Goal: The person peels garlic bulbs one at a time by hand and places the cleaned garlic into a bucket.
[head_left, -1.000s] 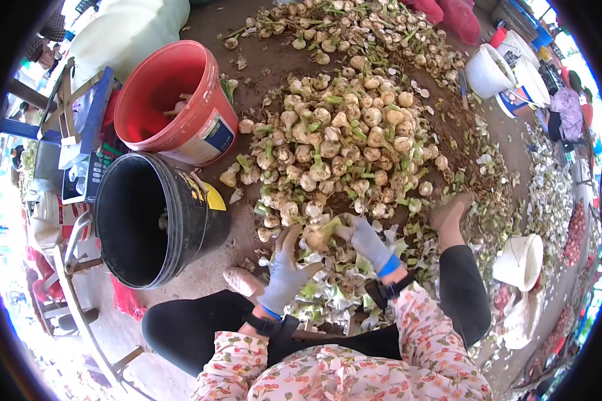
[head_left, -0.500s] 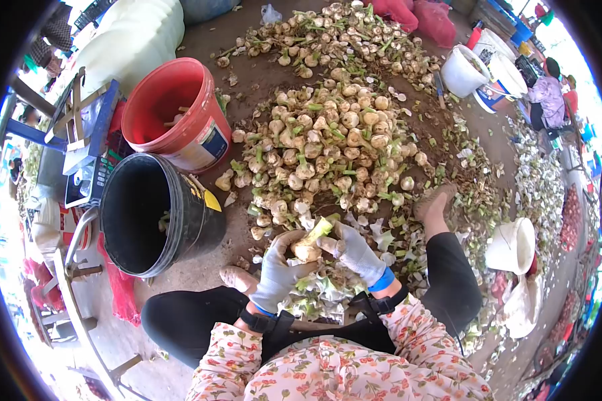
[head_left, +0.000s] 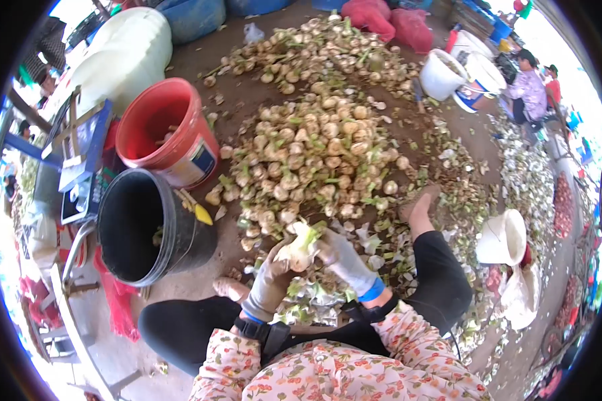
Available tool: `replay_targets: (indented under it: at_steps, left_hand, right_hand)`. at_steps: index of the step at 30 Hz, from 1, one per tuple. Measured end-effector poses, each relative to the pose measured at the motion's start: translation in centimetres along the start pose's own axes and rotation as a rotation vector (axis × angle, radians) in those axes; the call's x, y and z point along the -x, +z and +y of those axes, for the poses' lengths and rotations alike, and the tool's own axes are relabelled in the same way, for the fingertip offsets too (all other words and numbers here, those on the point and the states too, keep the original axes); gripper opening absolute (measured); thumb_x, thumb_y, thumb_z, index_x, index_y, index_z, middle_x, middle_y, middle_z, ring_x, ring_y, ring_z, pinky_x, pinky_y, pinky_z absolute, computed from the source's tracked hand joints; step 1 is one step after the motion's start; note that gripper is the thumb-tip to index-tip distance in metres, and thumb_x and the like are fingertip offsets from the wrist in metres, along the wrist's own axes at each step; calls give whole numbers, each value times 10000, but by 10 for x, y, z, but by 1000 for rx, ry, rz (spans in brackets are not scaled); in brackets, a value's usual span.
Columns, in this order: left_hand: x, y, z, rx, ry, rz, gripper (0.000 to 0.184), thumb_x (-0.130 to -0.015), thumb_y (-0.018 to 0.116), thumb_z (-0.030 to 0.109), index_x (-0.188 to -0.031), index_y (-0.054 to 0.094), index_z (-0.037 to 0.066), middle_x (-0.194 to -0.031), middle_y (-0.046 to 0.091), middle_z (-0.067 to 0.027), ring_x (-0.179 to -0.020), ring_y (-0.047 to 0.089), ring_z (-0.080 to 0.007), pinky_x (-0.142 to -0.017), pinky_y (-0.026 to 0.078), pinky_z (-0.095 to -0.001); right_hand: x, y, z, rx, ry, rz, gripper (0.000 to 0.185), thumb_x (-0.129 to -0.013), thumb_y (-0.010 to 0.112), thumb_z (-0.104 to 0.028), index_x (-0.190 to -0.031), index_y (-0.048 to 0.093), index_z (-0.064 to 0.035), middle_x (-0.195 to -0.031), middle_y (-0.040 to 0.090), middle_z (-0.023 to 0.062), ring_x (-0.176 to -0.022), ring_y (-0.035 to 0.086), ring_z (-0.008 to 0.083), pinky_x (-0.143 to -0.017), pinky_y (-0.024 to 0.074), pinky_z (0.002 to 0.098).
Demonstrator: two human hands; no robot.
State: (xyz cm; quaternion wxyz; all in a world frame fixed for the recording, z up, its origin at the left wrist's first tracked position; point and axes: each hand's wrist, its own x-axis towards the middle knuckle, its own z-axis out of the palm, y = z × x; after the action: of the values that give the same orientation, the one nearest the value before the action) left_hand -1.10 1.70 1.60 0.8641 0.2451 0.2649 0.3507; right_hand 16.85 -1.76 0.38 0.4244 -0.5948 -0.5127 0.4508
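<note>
Both of my hands wear pale work gloves and meet over a garlic bulb (head_left: 297,255) in front of my lap. My left hand (head_left: 269,282) is wrapped round the bulb's lower left side. At its right side, my right hand (head_left: 346,259) has its fingers closed on the pale, loosened skin near the green stem; the fingertips are partly hidden. Just beyond the hands lies a large heap of garlic bulbs (head_left: 308,150), many with short green stems. Peeled skins (head_left: 314,294) are scattered below and around my hands.
A black bucket (head_left: 204,244) and a red bucket (head_left: 211,137) stand to the left. A white bucket (head_left: 502,237) lies tipped at the right beside my knee. Farther back are another garlic pile (head_left: 314,50), red sacks (head_left: 411,30) and a seated person (head_left: 528,93).
The bulb has turned in my hands, and its pale skin now spreads open near the stem. Both hands have shifted slightly left in view as the camera moved.
</note>
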Motion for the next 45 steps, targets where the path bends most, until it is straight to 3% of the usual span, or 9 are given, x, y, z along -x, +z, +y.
replay_targets:
  at_steps: [3,10,21,26,30,33,37,41,45]
  left_hand:
    - [7,10,2,-163,12,45,577,-795,525,65,-1335,344,-32,-1028,615,-128,-914,601,-200,-845,470,-297]
    - [7,15,-5,-350,124,53,703,-695,646,226,-1305,395,-17,-1066,575,-134,-945,588,-232,-833,484,-341]
    - [-20,19,-12,22,-108,-203,640,-744,603,418,-1222,472,12,-943,605,-126,-769,611,-215,-656,512,-311]
    - [-12,-104,-35,26,-309,-25,663,-768,618,516,-1214,464,50,-990,619,-100,-861,610,-254,-834,501,-363]
    - [-14,-16,-9,-80,-231,-19,572,-810,462,536,-1063,562,32,-732,597,-80,-505,537,-176,-393,406,-243]
    - [-7,-29,0,349,-440,-208,616,-808,448,597,-1058,569,48,-809,640,-115,-593,589,-214,-428,423,-212]
    - [-3,-10,-2,-90,-238,182,778,-791,306,770,-1072,583,100,-799,632,-62,-590,547,-170,-470,405,-284]
    - [-5,-32,-20,-948,327,215,517,-783,675,134,-1212,421,-4,-999,538,-93,-813,536,-126,-659,478,-270]
    - [4,-33,1,-611,75,112,485,-826,563,120,-1283,425,34,-1090,551,-65,-854,540,-114,-731,476,-234]
  right_hand:
    - [9,-7,-68,-74,303,31,363,-865,595,-170,-1099,486,86,-896,647,125,-715,606,141,-601,487,287]
    - [0,5,1,-202,-12,-40,618,-886,591,-234,-1406,302,-65,-976,601,63,-892,525,112,-811,433,261]
    - [5,4,6,-175,-130,-27,228,-853,600,-133,-1022,571,18,-853,631,94,-759,529,112,-684,452,281]
    - [8,8,2,-218,-101,-23,184,-872,572,-103,-1021,572,5,-817,620,120,-744,561,145,-678,457,295]
    - [6,9,6,53,-167,-8,211,-884,558,-95,-1077,569,-10,-862,625,119,-807,589,165,-709,462,314]
    - [4,13,-3,-91,-123,4,222,-871,567,-85,-1085,574,-28,-913,625,121,-840,601,188,-736,469,322]
    - [1,17,3,-94,-126,164,244,-831,597,-79,-1071,588,-40,-957,625,123,-867,609,227,-772,475,342]
    - [11,19,9,334,-260,193,227,-818,603,-107,-1034,615,-38,-930,644,82,-847,619,238,-728,488,344]
    - [14,2,-29,-534,247,-46,140,-878,551,-128,-917,605,-5,-726,611,44,-648,587,125,-587,454,243]
